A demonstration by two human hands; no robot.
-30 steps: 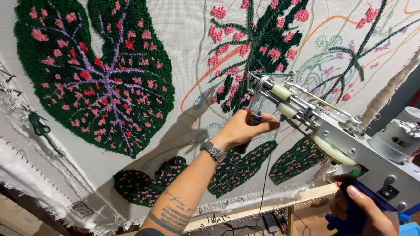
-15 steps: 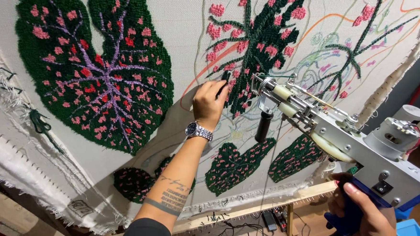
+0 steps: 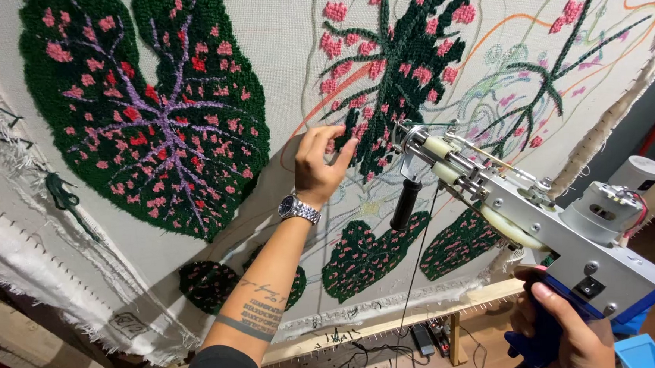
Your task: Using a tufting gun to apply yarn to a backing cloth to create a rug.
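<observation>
Since a moment ago our left hand (image 3: 319, 165) has let go of the tufting gun's black front grip (image 3: 405, 204) and risen to the stretched backing cloth (image 3: 275, 47), where it now rests, fingers loosely curled and half open, fingertips touching the weave just beside the dark green stem with pink spots (image 3: 393, 75). It holds nothing. A silver wristwatch (image 3: 298, 208) sits on that wrist, and lettered tattoos run down the forearm.

Our right hand (image 3: 569, 346) is wrapped tight around the blue handle (image 3: 540, 341) of the tufting gun (image 3: 535, 217), which hangs in front of the cloth at right. Its metal body slants up to the left, and its needle end lies close to the green stem, just right of our left fingertips; we cannot tell whether the tip touches the cloth. The front grip hangs free beneath the barrel.

To the left, a large dark green leaf with purple veins and pink and red flecks (image 3: 145, 107) fills the cloth. Smaller green leaves with pink dots (image 3: 365, 253) lie lower down, and outlined leaves in coloured lines (image 3: 541, 91) remain unfilled at upper right. The cloth is pinned to a wooden frame (image 3: 410, 323), its frayed white edge (image 3: 10, 257) trailing at lower left. Black cables (image 3: 378, 355) lie on the floor below.
</observation>
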